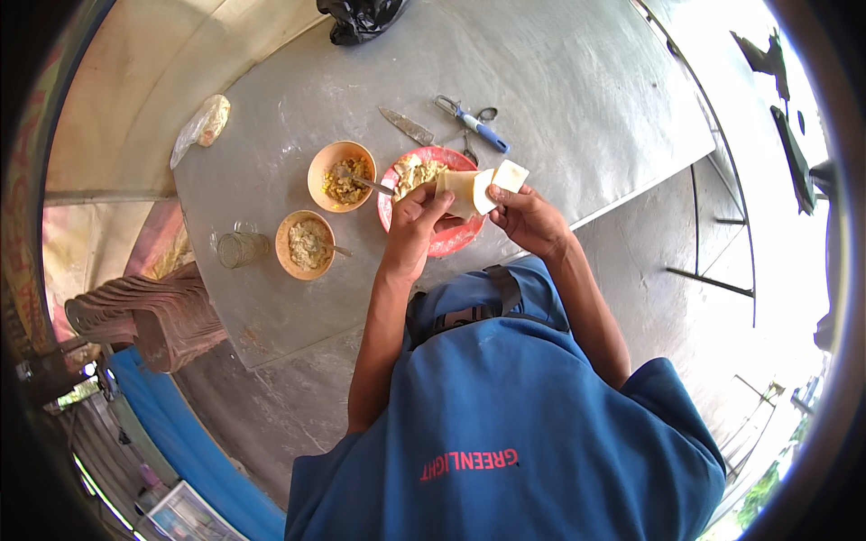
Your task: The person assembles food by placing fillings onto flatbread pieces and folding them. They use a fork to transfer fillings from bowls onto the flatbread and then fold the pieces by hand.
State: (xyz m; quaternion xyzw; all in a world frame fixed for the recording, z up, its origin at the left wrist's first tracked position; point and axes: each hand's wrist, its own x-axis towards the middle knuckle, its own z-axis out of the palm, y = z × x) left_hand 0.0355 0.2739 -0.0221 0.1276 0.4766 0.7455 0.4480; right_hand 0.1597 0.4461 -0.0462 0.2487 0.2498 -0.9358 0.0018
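Observation:
Over the near side of a red plate (457,243), both hands hold thin, pale, square wrapper sheets (469,191). My left hand (417,221) is closed on the left part of the sheets, its thumb on top. Pinched between the thumb and fingers of my right hand (534,221) is another pale wrapper sheet (511,175), partly overlapping the others. How many sheets there are cannot be made out. Pale yellowish food pieces (418,174) lie on the plate, partly hidden behind my left hand.
Left of the plate stand an orange bowl (316,173) of yellow filling and another bowl (283,257) of pale filling, each with a spoon. A glass jar (242,249), knife (408,125), blue-handled peeler (484,132), clear bag (210,123) and black bag (363,20) rest on the grey table (577,99).

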